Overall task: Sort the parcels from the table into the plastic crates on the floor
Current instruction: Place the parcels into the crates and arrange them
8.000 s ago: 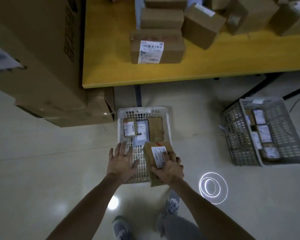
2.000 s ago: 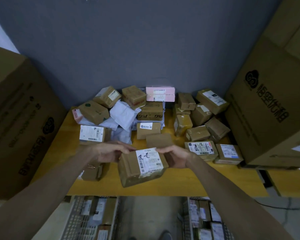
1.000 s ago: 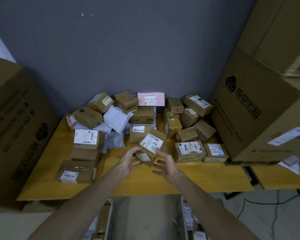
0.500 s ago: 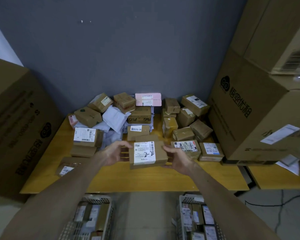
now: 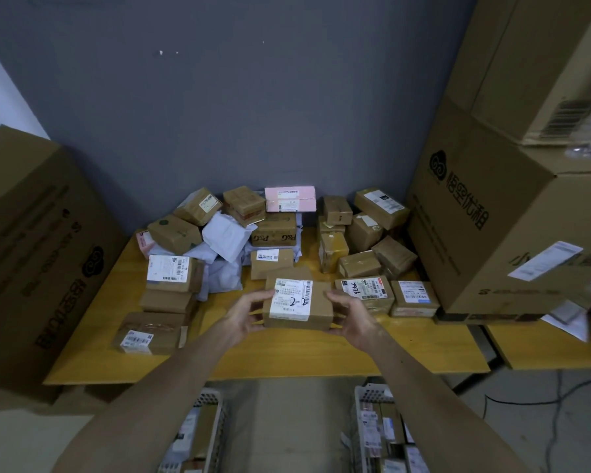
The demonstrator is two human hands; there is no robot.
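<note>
Against the grey wall, logged from my remote seat, by size: left carton (image 5: 38,250) and right carton (image 5: 492,216), tall stock boxes flanking the work area; yellow table (image 5: 287,356) between them; heap of parcels (image 5: 273,230) piled toward the wall, which I judge keeps the front strip free for handling; left crate (image 5: 218,425) and right crate (image 5: 358,425), both partly filled, on the floor just below the table's front edge, I judge so each sits within a downward reach; brown parcel (image 5: 319,302), held above the table's near part, clear of the heap; left hand (image 5: 243,315) and right hand (image 5: 352,319), each curled round one end of it, leaving the top face uncovered; white label (image 5: 290,298) with a handwritten mark, facing up, I judge for reading which crate applies. Change: a second ago this parcel was tilted on a corner between the fingers; now it lies level, label square to me, gripped at both ends.
</note>
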